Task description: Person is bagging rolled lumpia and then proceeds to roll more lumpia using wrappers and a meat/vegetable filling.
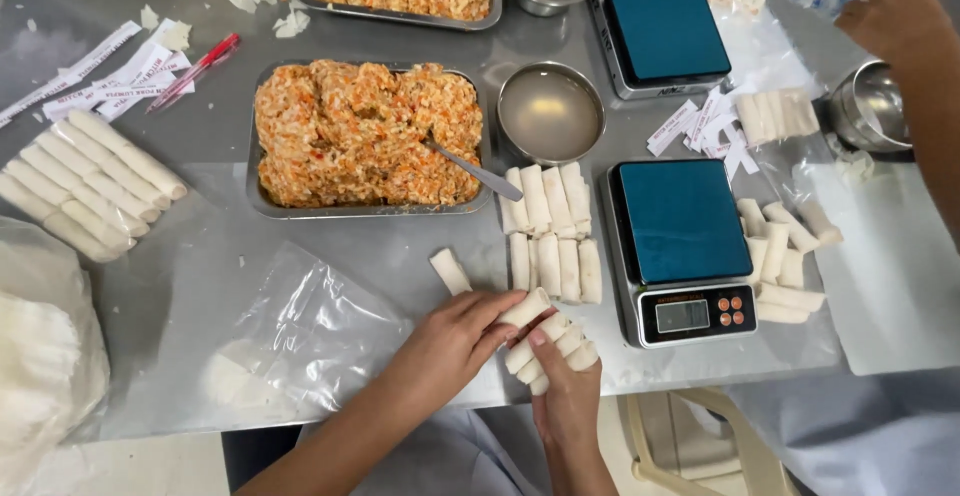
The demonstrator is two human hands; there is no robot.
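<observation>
Fingers of left hand (pixel 455 341) and right hand (pixel 565 391) pinch white rolls (pixel 548 344) beside the digital scale (pixel 680 246).

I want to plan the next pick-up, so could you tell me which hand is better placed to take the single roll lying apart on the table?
Probably the left hand: the lone roll lies just above it, while the right hand cradles several rolls.

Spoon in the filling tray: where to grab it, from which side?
Probably the bare handle end, from the right. The spoon lies slanted, bowl buried in the orange filling, handle jutting over the tray rim toward the stacked rolls.
</observation>
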